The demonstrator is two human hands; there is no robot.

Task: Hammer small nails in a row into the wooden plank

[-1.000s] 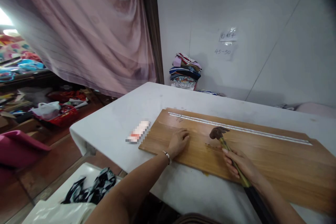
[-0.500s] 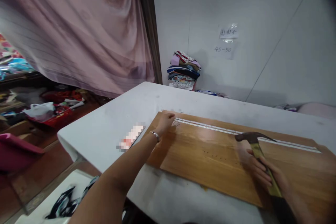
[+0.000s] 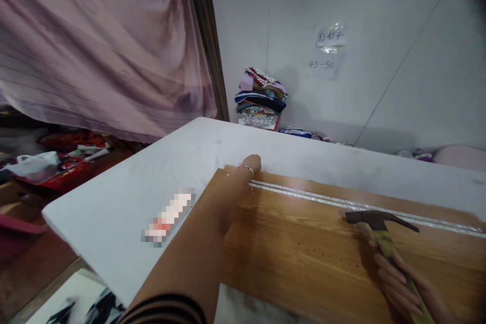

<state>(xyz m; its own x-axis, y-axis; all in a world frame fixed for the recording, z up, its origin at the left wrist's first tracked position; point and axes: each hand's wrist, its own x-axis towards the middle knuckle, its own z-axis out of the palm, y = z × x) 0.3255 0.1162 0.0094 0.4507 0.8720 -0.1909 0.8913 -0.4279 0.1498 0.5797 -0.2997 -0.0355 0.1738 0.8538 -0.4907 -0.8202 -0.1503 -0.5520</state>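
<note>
Board (image 3: 277, 253) on table (image 3: 114, 207), cloth stack (image 3: 261, 98) behind

The board (image 3: 273, 253) is brown (wood-grained), the table (image 3: 114, 197) white, the curtain (image 3: 125, 45) pink.

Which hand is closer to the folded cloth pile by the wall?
The left hand: it's by the far edge of the wood, towards the pile; the right hand, holding the hammer, is farther away, to the right.

The right hand (image 3: 400, 278) grips a hammer (image 3: 380, 227) over a wooden board (image 3: 273, 248). The left hand (image 3: 253, 163) is at the board's far edge, near two pale strips (image 3: 304, 196).
</note>
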